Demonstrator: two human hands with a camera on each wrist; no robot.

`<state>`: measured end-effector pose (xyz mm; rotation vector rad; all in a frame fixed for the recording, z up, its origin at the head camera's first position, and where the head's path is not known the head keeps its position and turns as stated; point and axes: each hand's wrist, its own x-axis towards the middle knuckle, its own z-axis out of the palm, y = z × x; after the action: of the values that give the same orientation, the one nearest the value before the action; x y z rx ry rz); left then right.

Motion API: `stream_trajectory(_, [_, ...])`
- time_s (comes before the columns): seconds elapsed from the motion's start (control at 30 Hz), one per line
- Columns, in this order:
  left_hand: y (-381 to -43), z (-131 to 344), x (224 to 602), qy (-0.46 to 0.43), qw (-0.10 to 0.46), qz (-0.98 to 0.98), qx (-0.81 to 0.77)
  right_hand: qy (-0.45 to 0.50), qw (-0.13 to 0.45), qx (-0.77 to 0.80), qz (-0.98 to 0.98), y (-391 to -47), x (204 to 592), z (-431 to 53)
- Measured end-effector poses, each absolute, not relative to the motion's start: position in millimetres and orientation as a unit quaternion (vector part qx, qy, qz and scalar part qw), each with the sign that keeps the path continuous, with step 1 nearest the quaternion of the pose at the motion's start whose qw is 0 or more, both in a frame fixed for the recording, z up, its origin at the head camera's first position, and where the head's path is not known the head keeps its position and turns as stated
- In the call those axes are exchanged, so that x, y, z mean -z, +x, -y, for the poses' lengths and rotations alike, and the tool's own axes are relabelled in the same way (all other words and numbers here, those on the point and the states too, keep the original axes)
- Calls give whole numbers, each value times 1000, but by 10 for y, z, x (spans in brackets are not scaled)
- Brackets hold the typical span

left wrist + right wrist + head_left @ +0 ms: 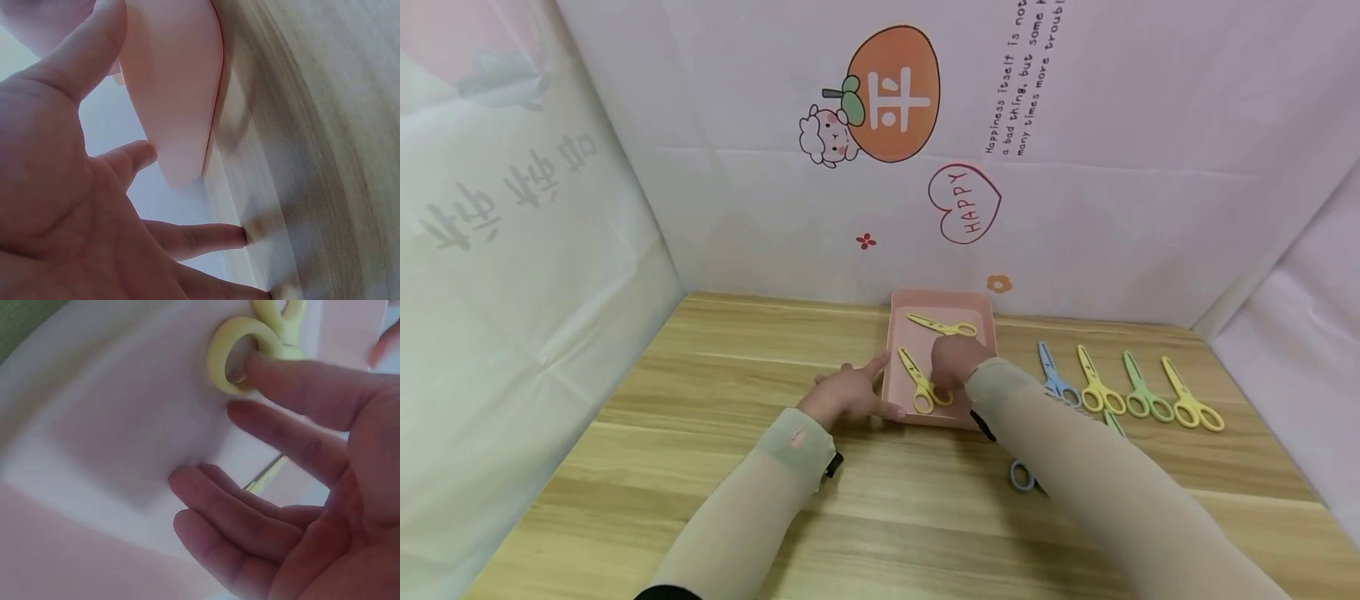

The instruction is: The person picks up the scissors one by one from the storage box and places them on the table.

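A pink tray stands against the back wall with two yellow scissors in it. The upper yellow scissors lie nearly crosswise. The lower yellow scissors slant, handles towards the front. My right hand is inside the tray; in the right wrist view its thumb and index finger pinch the handle ring of the lower scissors, other fingers loosely bent. My left hand is at the tray's front left corner, fingers spread. In the left wrist view the thumb rests on the tray wall and fingertips touch the tabletop.
Right of the tray lie a blue pair, a yellow pair, a green pair and another yellow pair of scissors in a row. My right forearm partly covers more scissors, with a blue handle showing. White printed cloth hangs behind the wooden table.
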<state>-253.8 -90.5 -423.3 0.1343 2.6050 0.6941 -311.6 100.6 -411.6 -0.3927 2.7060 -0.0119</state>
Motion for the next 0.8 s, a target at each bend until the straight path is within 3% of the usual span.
stream_trajectory(0.63, [-2527, 904, 4230, 43, 223, -941, -253, -165, 251, 24, -953, -3167, 3991, -1112])
stream_trajectory(0.8, [-2531, 913, 4249, 45, 223, -940, -253, -213, 256, 9, -943, -3222, 3982, -1210])
